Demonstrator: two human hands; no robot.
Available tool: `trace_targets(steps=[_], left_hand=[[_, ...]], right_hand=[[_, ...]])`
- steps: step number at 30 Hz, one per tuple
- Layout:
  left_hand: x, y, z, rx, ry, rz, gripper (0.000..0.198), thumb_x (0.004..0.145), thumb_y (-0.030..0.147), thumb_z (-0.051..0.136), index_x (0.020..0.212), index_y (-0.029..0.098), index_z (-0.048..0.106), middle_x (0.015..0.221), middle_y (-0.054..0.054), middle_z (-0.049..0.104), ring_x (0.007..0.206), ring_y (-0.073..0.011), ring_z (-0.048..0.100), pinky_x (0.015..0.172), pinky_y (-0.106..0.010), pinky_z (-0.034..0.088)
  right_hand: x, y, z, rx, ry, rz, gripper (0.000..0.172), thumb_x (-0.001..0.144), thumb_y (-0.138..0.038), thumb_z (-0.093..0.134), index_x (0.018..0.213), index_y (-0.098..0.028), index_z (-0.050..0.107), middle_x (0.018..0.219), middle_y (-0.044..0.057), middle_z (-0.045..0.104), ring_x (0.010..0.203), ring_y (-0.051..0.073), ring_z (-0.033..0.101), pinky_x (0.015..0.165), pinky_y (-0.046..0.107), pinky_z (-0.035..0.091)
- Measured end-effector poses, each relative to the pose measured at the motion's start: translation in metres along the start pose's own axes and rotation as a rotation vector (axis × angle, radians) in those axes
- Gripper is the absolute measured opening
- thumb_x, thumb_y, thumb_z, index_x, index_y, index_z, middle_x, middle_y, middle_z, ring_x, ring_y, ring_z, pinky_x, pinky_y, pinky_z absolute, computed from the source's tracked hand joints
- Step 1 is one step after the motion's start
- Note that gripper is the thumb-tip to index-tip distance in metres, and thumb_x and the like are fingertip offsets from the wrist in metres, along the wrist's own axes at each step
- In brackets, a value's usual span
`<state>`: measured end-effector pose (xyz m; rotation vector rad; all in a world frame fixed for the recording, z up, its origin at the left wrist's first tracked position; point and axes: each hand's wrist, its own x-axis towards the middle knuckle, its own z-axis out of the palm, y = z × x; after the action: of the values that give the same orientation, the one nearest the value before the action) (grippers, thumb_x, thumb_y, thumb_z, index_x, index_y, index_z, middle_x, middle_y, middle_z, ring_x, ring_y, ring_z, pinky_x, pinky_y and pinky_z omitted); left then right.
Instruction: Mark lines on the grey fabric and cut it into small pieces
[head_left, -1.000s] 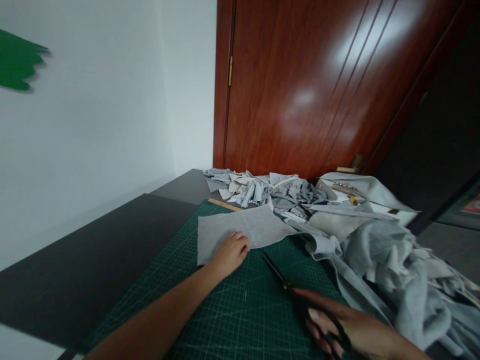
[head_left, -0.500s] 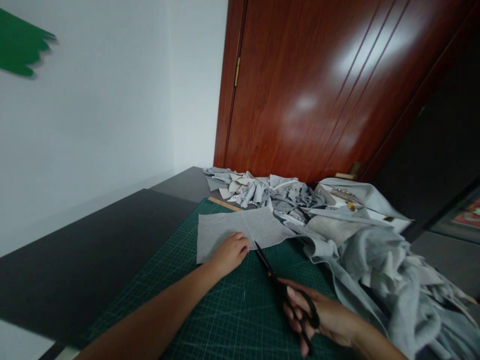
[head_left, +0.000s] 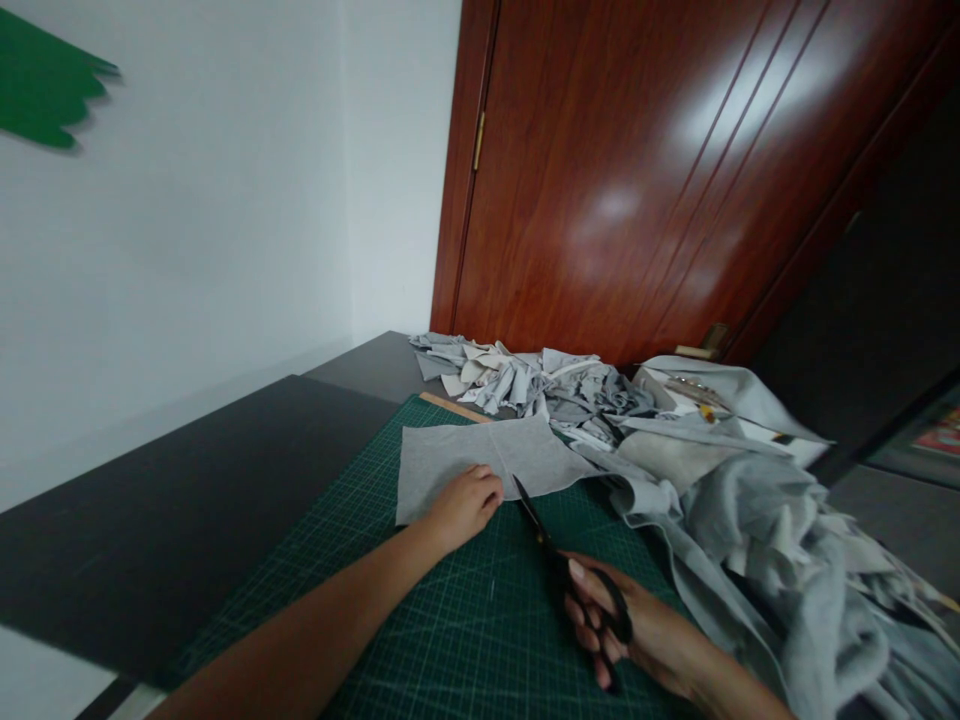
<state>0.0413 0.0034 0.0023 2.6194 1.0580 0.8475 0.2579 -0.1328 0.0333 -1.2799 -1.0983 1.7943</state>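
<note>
A flat piece of thin grey cloth (head_left: 480,455), roughly rectangular with a faint crease down its middle, lies on a dark green cutting mat (head_left: 450,620) ruled with a fine pale grid. The person's left hand (head_left: 463,505) rests palm down on the cloth's near edge, fingers curled, pressing rather than grasping it. At about 3 o'clock from that hand, the right hand (head_left: 622,625) is closed around the black loop handles of a pair of scissors (head_left: 570,575); the slim dark blades point toward 11 o'clock, and their tip sits at the cloth's near edge, just beside the left hand. Whether the blades are parted cannot be told.

The mat lies on a matt black table (head_left: 187,520). At 12 o'clock from the cloth sits a heap of narrow, crumpled grey and off-white scraps (head_left: 525,380); a thin wooden ruler (head_left: 454,407) lies at the mat's far edge. At 3 o'clock a large soft pile of grey fabric (head_left: 780,540) slumps in thick folds.

Behind stands a glossy reddish-brown wooden door (head_left: 637,180) with a brass hinge, and a plain white wall (head_left: 225,230) bearing a jagged green shape (head_left: 45,90) at 10 o'clock.
</note>
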Motion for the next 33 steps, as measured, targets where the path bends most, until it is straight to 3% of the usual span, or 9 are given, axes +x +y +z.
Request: trace_targets(steps=[9,23,28,33], left_hand=[[0.0,0.002,0.0,-0.024,0.022,-0.011,0.017,0.085,0.007,0.052,0.075,0.019,0.059,0.083,-0.001,0.058,0.085,-0.0174,0.055,0.078,-0.029,0.044],[0.0,0.001,-0.001,-0.024,0.009,0.001,0.017,0.086,0.007,0.052,0.076,0.019,0.06,0.084,-0.001,0.057,0.085,-0.0175,0.055,0.078,-0.028,0.043],[0.0,0.003,-0.002,-0.031,0.016,-0.013,0.017,0.085,0.007,0.053,0.075,0.019,0.059,0.083,-0.001,0.057,0.085,-0.0174,0.055,0.078,-0.028,0.044],[-0.001,0.003,-0.002,-0.029,0.018,-0.01,0.017,0.086,0.008,0.053,0.075,0.019,0.059,0.083,-0.001,0.057,0.084,-0.0173,0.055,0.078,-0.029,0.044]], right_hand=[[0.0,-0.001,-0.005,0.007,-0.053,0.023,0.068,0.078,-0.059,0.064,0.127,-0.019,0.039,0.065,-0.006,0.049,0.052,0.009,0.049,0.04,0.021,0.053],[0.004,-0.004,0.0,-0.012,-0.03,0.033,0.07,0.075,-0.061,0.066,0.126,-0.02,0.043,0.064,-0.006,0.049,0.053,0.01,0.051,0.04,0.021,0.052],[0.004,-0.002,0.007,-0.027,0.013,-0.011,0.053,0.073,-0.059,0.068,0.103,-0.019,0.052,0.062,-0.007,0.048,0.045,0.007,0.044,0.035,0.019,0.048],[0.004,-0.001,0.013,-0.052,0.015,-0.079,0.045,0.073,-0.059,0.067,0.082,-0.018,0.049,0.06,-0.007,0.045,0.043,0.005,0.04,0.032,0.016,0.043]])
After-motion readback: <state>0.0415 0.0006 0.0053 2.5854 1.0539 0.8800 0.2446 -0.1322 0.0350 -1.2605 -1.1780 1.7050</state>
